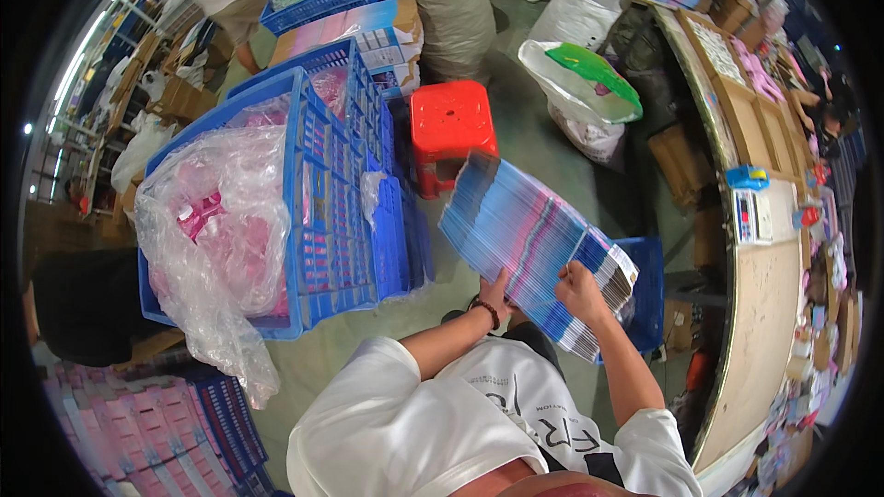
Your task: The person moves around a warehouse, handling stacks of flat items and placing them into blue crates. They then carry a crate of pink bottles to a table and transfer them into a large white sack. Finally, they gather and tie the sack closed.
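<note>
A thick bundle of flat printed cardboard sheets (525,221), blue, pink and grey along its edges, lies across my lap and leans out over the floor. A pale strap or string runs around it near the right end. My right hand (579,290) is closed on this strap at the bundle's upper face. Against the near edge of the bundle rests my left hand (496,293), with a beaded bracelet at the wrist; its fingers are partly hidden below the sheets, so its grip is unclear.
Blue plastic crates (297,221) with pink items in clear bags stand at the left. A red plastic stool (452,121) is beyond the bundle, a white woven sack (580,96) to its right. A long worktable (760,304) with a scale runs along the right. People are at the left and far right.
</note>
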The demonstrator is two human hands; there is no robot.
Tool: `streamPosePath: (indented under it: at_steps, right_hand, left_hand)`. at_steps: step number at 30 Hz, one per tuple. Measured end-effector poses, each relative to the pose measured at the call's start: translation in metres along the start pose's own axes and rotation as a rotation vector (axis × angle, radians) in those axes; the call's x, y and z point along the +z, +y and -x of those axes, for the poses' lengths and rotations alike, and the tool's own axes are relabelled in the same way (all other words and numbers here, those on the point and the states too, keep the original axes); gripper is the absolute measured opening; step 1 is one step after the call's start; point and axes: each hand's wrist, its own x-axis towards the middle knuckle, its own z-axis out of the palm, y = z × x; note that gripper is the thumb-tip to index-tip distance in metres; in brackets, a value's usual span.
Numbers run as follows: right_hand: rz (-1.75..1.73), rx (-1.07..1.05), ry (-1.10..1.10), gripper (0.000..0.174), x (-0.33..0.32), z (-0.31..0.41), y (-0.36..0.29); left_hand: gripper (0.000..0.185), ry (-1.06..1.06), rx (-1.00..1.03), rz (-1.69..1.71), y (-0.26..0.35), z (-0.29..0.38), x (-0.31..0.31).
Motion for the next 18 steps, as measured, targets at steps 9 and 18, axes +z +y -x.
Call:
streamPosePath:
  at_steps: [9,18]
  right_hand:
    - [0.021,-0.249,-0.247,0.010,-0.045,-0.162,-0.058]
    - [-0.069,-0.308,-0.394,0.010,0.006,-0.317,-0.115]
  left_hand:
    - [0.060,0.212,0.254,0.042,0.115,-0.088,0.089]
    - [0.054,0.291,0.772,-0.250,0.270,-0.195,0.088]
